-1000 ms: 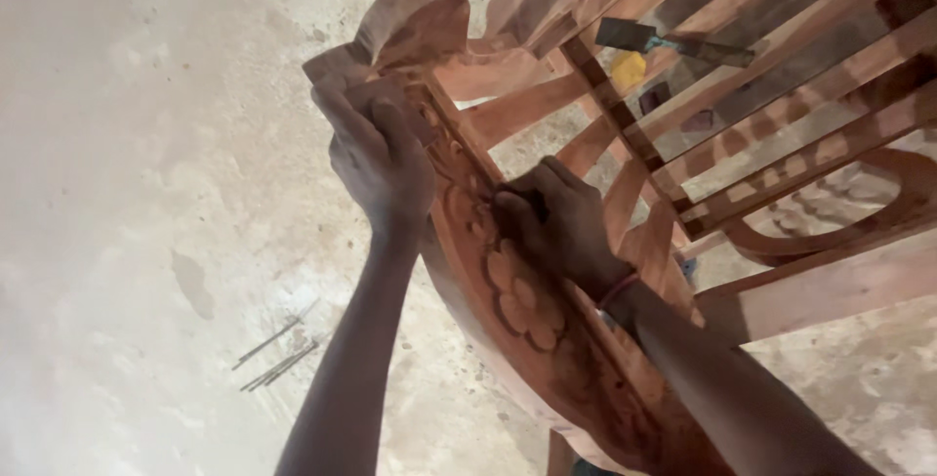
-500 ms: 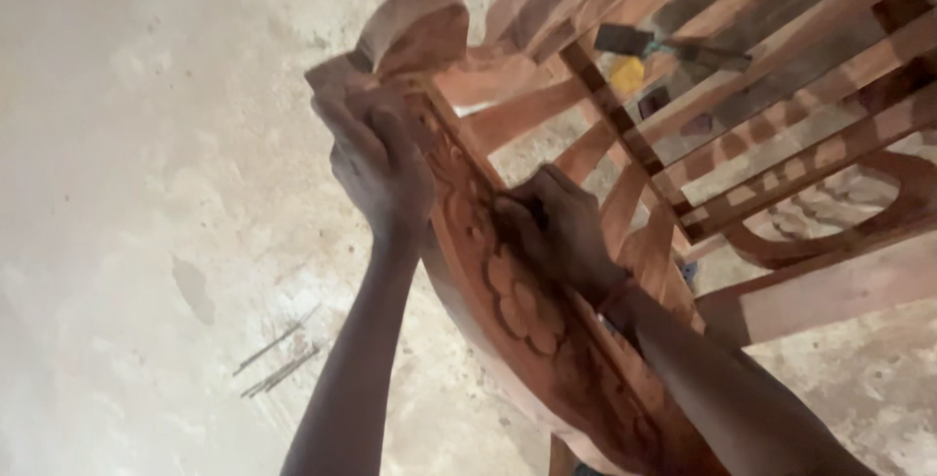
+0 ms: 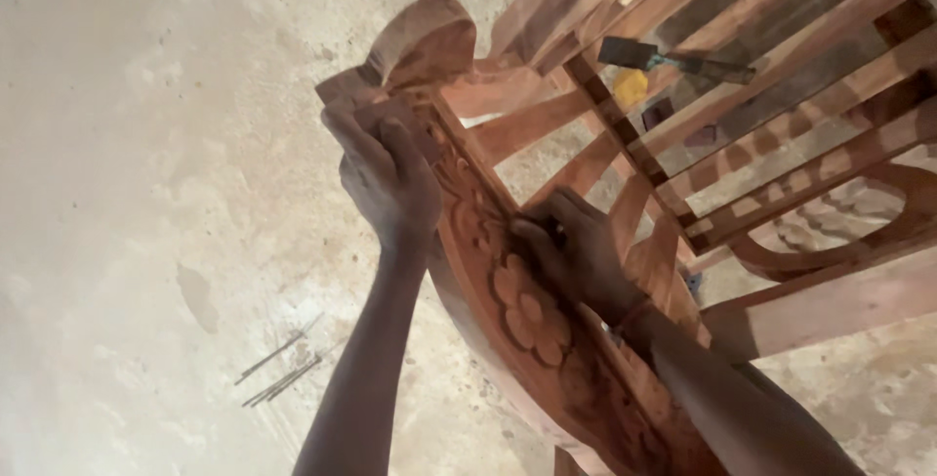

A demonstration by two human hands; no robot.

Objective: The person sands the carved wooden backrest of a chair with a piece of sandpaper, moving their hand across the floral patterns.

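Observation:
A reddish wooden chair lies tipped over, and its carved top rail point(image 3: 532, 315), with flower reliefs, runs diagonally across the middle of the view. My left hand point(image 3: 386, 178) grips the upper end of that rail near its rounded crest point(image 3: 420, 37). Lower down, my right hand point(image 3: 576, 251) is closed and pressed against the carving just above a flower. Something dark and small shows between its fingers, but I cannot tell what it is.
The chair's slatted seat point(image 3: 781, 134) fills the upper right. A dark-bladed chisel point(image 3: 673, 59) lies on the slats, with a yellow scrap point(image 3: 631, 87) below it. Several thin metal rods point(image 3: 283, 364) lie on the rough concrete floor point(image 3: 146, 193) at lower left.
Both hands keep their hold on the rail. The right hand has shifted slightly down along the carving, and the view has drifted a little.

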